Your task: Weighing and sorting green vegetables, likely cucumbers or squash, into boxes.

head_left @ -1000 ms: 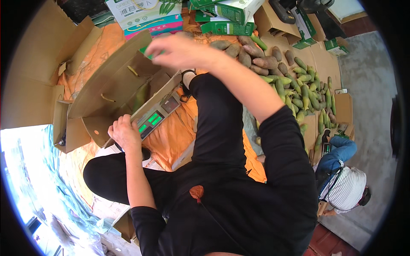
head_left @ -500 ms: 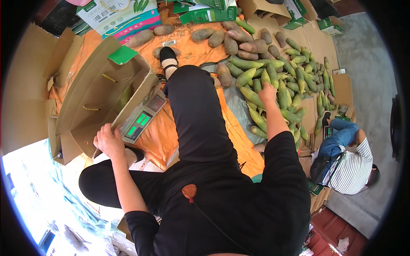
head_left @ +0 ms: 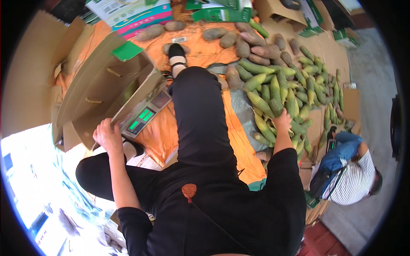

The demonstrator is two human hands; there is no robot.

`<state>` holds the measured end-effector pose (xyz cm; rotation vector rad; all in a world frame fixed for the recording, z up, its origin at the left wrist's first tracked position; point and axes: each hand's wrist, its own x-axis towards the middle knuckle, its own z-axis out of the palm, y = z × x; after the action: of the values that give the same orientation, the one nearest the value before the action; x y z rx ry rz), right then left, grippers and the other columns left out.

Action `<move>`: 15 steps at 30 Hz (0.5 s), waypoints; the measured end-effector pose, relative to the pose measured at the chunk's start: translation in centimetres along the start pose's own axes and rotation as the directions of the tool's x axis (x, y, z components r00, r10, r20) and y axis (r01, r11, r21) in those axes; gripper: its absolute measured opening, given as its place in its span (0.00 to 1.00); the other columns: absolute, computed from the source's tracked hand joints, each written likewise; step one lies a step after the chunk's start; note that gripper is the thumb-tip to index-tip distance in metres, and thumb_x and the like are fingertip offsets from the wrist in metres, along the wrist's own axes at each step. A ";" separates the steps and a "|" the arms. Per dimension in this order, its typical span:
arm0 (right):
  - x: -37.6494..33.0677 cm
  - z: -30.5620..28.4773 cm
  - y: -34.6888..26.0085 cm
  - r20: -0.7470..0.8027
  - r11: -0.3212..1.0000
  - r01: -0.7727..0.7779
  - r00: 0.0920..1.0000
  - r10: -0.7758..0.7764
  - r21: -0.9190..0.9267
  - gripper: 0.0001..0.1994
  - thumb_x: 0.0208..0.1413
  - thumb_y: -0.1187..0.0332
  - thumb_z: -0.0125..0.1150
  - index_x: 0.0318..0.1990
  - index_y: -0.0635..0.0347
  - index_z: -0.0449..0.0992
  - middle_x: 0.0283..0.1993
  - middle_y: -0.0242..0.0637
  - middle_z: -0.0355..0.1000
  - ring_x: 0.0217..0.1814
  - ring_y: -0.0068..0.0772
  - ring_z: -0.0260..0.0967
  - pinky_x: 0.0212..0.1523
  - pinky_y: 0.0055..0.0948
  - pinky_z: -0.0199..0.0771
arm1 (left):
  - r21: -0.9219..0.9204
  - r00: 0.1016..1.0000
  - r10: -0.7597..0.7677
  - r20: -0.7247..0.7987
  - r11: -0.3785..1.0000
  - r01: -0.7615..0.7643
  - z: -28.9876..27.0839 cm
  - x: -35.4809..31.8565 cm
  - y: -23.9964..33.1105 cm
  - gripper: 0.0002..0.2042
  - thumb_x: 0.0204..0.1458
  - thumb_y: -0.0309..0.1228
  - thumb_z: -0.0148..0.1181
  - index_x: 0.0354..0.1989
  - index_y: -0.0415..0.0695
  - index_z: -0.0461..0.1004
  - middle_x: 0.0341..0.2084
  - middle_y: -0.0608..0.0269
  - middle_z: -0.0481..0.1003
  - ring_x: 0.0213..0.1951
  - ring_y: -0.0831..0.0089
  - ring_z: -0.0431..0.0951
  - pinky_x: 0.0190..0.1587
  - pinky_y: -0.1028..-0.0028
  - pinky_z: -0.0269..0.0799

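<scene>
My left hand [head_left: 107,135] is closed on the near edge of an open cardboard box [head_left: 81,102]. Inside the box, partly hidden by its wall, lies a green radish [head_left: 130,89]. A weighing scale [head_left: 142,118] with green-lit digits shows beside and below the box wall. Over on the right, my right hand [head_left: 282,123] has its fingers round the near end of a long green radish [head_left: 276,106] at the pile's edge. Many more green radishes [head_left: 258,102] lie heaped about it, some touching the held one.
Reddish-brown tubers [head_left: 252,38] lie on an orange sheet [head_left: 196,45] beyond my knee. Stacked printed cartons [head_left: 136,17] stand at the far left. A person in a striped shirt [head_left: 352,181] crouches on the right, near a second scale [head_left: 331,146].
My right hand has drawn back toward me and slightly right, now at a radish nearer the pile's front. My left hand stays on the box edge. The whole view has shifted slightly.
</scene>
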<state>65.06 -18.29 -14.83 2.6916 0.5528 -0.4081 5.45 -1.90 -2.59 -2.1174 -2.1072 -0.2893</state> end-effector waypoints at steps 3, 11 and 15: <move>0.1 0.3 -0.5 -0.029 0.999 -0.036 0.999 0.036 -0.021 0.39 0.38 0.55 0.72 0.60 0.40 0.59 0.60 0.36 0.59 0.63 0.43 0.56 0.53 0.51 0.67 | 0.001 1.000 -0.010 0.015 1.000 0.010 -0.1 0.0 -0.2 0.09 0.39 0.31 0.65 0.31 0.47 0.74 0.29 0.63 0.75 0.37 0.63 0.73 0.46 0.62 0.61; 0.1 1.6 -1.5 -0.005 0.993 0.080 0.997 -0.080 0.085 0.33 0.38 0.59 0.72 0.54 0.52 0.65 0.55 0.40 0.65 0.58 0.46 0.62 0.52 0.49 0.68 | -0.061 0.999 -0.037 0.022 0.997 0.038 -0.7 0.0 -0.1 0.08 0.39 0.31 0.65 0.27 0.48 0.73 0.26 0.65 0.73 0.36 0.64 0.72 0.48 0.62 0.60; -0.8 -0.1 -4.8 -0.123 0.874 0.375 0.927 -0.354 0.309 0.31 0.35 0.65 0.71 0.52 0.56 0.67 0.53 0.46 0.67 0.56 0.52 0.63 0.51 0.43 0.68 | -0.073 0.999 -0.031 0.007 0.997 0.031 -0.7 0.0 -0.3 0.07 0.38 0.30 0.64 0.27 0.48 0.73 0.26 0.66 0.72 0.36 0.65 0.72 0.48 0.62 0.60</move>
<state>62.35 -14.40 -15.88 2.9196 1.1134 -0.5599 5.17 -2.04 -1.90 -2.1287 -2.1667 -0.3706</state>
